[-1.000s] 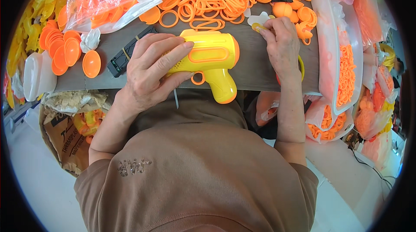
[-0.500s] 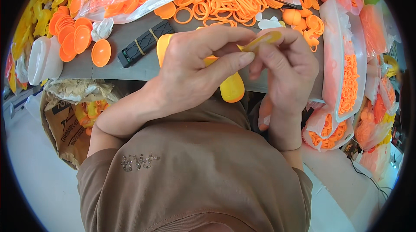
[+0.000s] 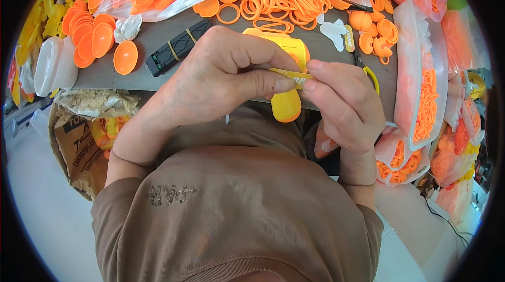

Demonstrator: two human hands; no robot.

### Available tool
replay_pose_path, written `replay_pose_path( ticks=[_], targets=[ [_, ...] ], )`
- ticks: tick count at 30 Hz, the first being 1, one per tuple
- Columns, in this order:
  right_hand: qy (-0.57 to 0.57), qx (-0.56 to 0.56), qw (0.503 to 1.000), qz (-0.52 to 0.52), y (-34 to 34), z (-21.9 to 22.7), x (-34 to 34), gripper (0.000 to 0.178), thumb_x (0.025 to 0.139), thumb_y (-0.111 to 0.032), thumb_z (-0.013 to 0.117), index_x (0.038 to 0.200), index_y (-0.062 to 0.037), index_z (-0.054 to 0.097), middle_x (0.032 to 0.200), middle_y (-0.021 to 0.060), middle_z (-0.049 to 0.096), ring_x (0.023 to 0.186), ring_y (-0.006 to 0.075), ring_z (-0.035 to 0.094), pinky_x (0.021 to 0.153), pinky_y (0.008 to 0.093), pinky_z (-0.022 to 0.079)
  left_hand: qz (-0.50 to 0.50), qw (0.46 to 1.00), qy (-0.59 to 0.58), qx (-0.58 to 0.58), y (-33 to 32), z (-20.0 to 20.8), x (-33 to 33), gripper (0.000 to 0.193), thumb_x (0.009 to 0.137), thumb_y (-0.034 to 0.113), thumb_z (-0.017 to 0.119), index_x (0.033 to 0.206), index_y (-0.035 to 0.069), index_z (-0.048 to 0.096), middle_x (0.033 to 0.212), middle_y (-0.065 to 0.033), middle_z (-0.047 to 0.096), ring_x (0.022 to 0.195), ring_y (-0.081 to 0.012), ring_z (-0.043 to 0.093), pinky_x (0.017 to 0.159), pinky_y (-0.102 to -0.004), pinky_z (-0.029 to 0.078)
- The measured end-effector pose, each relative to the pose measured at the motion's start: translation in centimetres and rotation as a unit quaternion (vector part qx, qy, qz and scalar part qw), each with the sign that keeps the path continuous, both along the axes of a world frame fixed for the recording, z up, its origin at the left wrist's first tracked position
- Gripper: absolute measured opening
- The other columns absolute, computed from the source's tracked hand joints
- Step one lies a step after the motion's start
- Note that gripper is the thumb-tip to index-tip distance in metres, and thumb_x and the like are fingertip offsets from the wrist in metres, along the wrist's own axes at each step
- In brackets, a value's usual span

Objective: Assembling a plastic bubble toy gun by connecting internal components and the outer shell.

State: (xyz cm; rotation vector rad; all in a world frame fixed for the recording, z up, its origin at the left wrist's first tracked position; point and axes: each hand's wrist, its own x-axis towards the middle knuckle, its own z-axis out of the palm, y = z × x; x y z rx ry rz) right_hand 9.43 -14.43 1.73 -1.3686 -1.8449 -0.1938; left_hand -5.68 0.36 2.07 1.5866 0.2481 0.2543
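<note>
A small yellow sticker strip (image 3: 292,77) with pale printing stretches between my two hands. My left hand (image 3: 226,71) pinches its left end between thumb and forefinger. At its right end, the thumb and fingertips of my right hand (image 3: 350,103) grip the strip. Under and behind the hands lies a yellow plastic toy body (image 3: 286,107) with orange parts, its rounded handle reaching over the table's near edge. My left hand hides part of this body. A similar yellow sticker (image 3: 349,39) rests beyond my right hand beside white backing pieces (image 3: 333,33).
Scissors with yellow handles (image 3: 372,79) lie right of my hands. Orange rings (image 3: 284,6) and orange cups (image 3: 125,57) sit farther back and left, near a black banded block (image 3: 171,50). A clear tub (image 3: 413,108) of orange parts stands right; a paper sack (image 3: 79,145) stands left.
My hands have shifted, and the strip has come down and left, turned so its printed face shows. My right-hand fingers have straightened. More of the toy body, the scissors and the second sticker is visible.
</note>
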Motion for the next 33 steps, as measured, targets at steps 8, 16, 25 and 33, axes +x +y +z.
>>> replay_pose_path(
  ticks=[8, 16, 25, 33],
  targets=[
    [-0.004, -0.061, 0.990, -0.130, -1.4, -1.8, 3.5, 0.033, 0.071, 0.005, 0.070, 0.102, 0.0012, 0.058, 0.093, 0.0145, 0.065, 0.084, 0.0272, 0.063, 0.071, 0.0321, 0.051, 0.063, 0.855, -0.134, 0.497, 2.1, -2.5, -2.1, 0.036, 0.064, 0.014, 0.073, 0.099, 0.009, 0.068, 0.104, -0.0102, 0.060, 0.093, -0.0304, 0.054, 0.075, -0.0386, 0.045],
    [-0.003, -0.076, 0.994, -0.076, -0.2, -3.0, 2.1, 0.046, 0.072, 0.001, 0.071, 0.114, 0.0011, 0.053, 0.093, 0.0110, 0.068, 0.087, 0.0255, 0.062, 0.071, 0.0322, 0.050, 0.040, 0.864, -0.112, 0.489, 2.1, -5.3, -2.9, 0.042, 0.064, 0.010, 0.073, 0.106, 0.011, 0.066, 0.112, -0.0073, 0.058, 0.099, -0.0307, 0.052, 0.080, -0.0406, 0.045],
    [0.052, -0.077, 0.994, -0.064, 1.3, -4.5, 0.6, 0.051, 0.075, -0.003, 0.070, 0.121, 0.0011, 0.048, 0.097, 0.0105, 0.068, 0.095, 0.0261, 0.061, 0.083, 0.0343, 0.046, 0.039, 0.877, -0.139, 0.458, 2.2, -5.9, -2.8, 0.046, 0.066, 0.009, 0.072, 0.111, 0.011, 0.064, 0.113, -0.0083, 0.057, 0.099, -0.0305, 0.051, 0.082, -0.0397, 0.046],
    [0.126, -0.104, 0.987, -0.011, 1.4, -5.2, 1.3, 0.055, 0.078, -0.004, 0.068, 0.125, 0.0018, 0.041, 0.099, 0.0111, 0.068, 0.101, 0.0272, 0.062, 0.093, 0.0366, 0.044, 0.035, 0.874, -0.147, 0.461, 2.3, -6.1, -2.8, 0.047, 0.068, 0.008, 0.071, 0.114, 0.011, 0.063, 0.113, -0.0092, 0.056, 0.100, -0.0304, 0.051, 0.081, -0.0399, 0.045]
  ],
)
